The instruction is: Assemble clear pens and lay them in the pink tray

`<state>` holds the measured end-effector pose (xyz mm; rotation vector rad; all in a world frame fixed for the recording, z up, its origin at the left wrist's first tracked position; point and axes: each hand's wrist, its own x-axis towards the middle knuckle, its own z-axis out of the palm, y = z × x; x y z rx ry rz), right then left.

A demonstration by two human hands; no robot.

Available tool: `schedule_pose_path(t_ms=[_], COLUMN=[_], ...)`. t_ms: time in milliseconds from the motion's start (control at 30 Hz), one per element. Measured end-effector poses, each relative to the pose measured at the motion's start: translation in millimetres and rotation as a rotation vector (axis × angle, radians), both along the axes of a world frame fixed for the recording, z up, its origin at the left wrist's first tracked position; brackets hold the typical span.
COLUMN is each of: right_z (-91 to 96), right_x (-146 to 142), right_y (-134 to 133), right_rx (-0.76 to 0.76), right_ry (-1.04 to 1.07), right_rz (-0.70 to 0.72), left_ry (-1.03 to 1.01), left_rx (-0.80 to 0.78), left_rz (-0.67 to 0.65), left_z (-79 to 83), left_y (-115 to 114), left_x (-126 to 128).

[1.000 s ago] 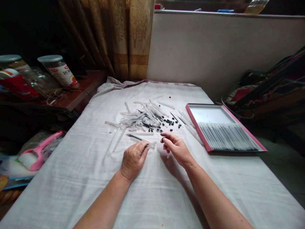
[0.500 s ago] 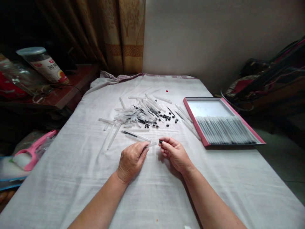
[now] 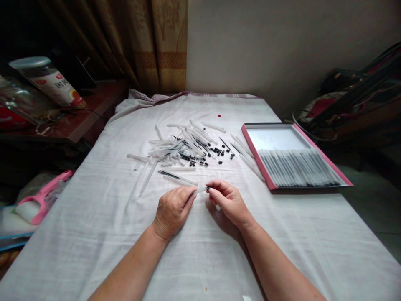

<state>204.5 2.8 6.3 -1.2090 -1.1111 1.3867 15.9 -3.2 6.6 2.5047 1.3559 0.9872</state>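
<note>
My left hand (image 3: 173,210) is closed round a clear pen barrel (image 3: 200,190) whose end sticks out to the right. My right hand (image 3: 228,201) pinches a small black cap (image 3: 208,189) against that end, so the two hands meet over the white cloth (image 3: 94,217). Just beyond them lies a pile of clear pen barrels (image 3: 184,144) with black refills and several loose black caps (image 3: 219,151).
A pink-rimmed tray (image 3: 254,154) at the right holds a row of finished pens (image 3: 297,172). A tiny red piece (image 3: 219,115) lies far back. Jars (image 3: 50,81) stand on a wooden shelf at left; a pink-handled tool (image 3: 42,196) lies below. Bags sit at the right.
My right hand has brought the black cap leftward onto the end of the barrel; the gap between the hands has closed. The camera has tilted down slightly.
</note>
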Motion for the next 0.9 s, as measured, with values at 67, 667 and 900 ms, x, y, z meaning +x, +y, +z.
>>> schedule_pose_path(t_ms=[67, 667, 900], right_z=[-2.7, -4.1, -4.5], right_x=[2, 10, 13], right_y=[-2, 0, -3], right_rx=[0.101, 0.451, 0.366], right_ry=[-0.115, -0.738, -0.597], right_rz=[-0.005, 0.069, 0.093], left_ry=[0.017, 0.071, 0.055], left_rx=[-0.001, -0.02, -0.028], left_rz=[-0.002, -0.045, -0.044], left_z=[-0.4, -1.4, -0.8], left_y=[0, 0, 0], left_x=[-1, 0, -1])
